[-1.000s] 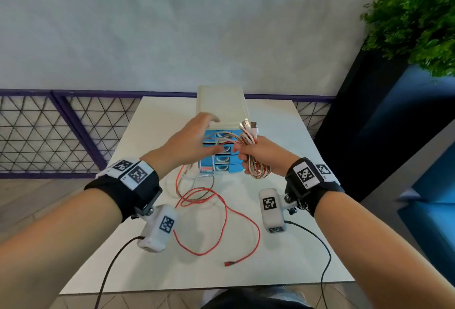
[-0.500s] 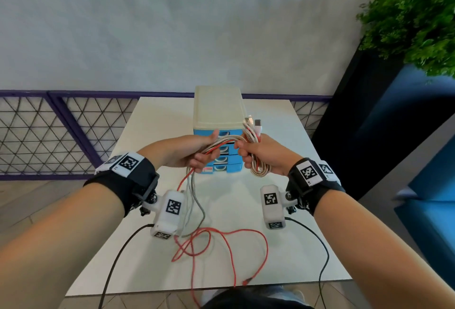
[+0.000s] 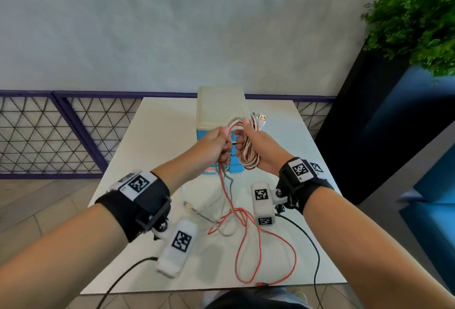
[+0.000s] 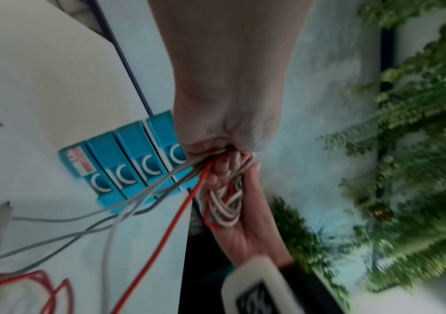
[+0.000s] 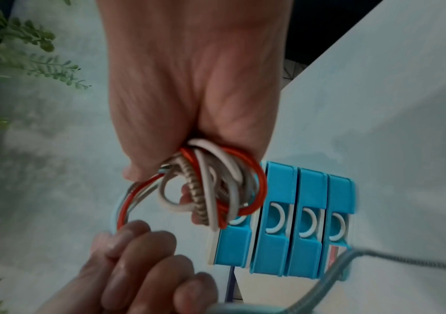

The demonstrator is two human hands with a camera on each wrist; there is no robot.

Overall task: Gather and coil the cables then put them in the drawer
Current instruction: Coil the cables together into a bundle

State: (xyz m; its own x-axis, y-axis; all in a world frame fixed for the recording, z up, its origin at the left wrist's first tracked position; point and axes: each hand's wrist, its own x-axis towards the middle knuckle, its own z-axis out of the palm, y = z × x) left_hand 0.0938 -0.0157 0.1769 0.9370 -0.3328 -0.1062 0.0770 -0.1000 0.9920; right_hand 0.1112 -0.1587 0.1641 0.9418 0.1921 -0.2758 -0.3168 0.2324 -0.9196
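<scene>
My right hand (image 3: 256,146) (image 5: 189,106) grips a coil of cables (image 3: 248,156) (image 5: 216,187), red, white and braided strands looped together, with plug ends (image 3: 261,119) sticking up above the fist. My left hand (image 3: 216,146) (image 4: 224,119) is fisted round the running strands right beside it. From that fist a red cable (image 3: 261,242) (image 4: 162,238) and grey cables (image 3: 224,200) (image 4: 82,218) trail down onto the white table (image 3: 152,151). Behind both hands stands the drawer unit (image 3: 221,106) with blue drawer fronts (image 5: 308,223) (image 4: 125,163), all closed.
A dark planter (image 3: 384,121) with a green plant (image 3: 413,18) stands right of the table. A purple railing (image 3: 61,134) runs behind and to the left. Black wrist-camera leads (image 3: 312,242) hang over the table's near edge.
My left hand has swung back up from the left to meet the right hand, bringing a further loop of cable to the coil. The trailing red and grey cables have drawn closer to the drawers.
</scene>
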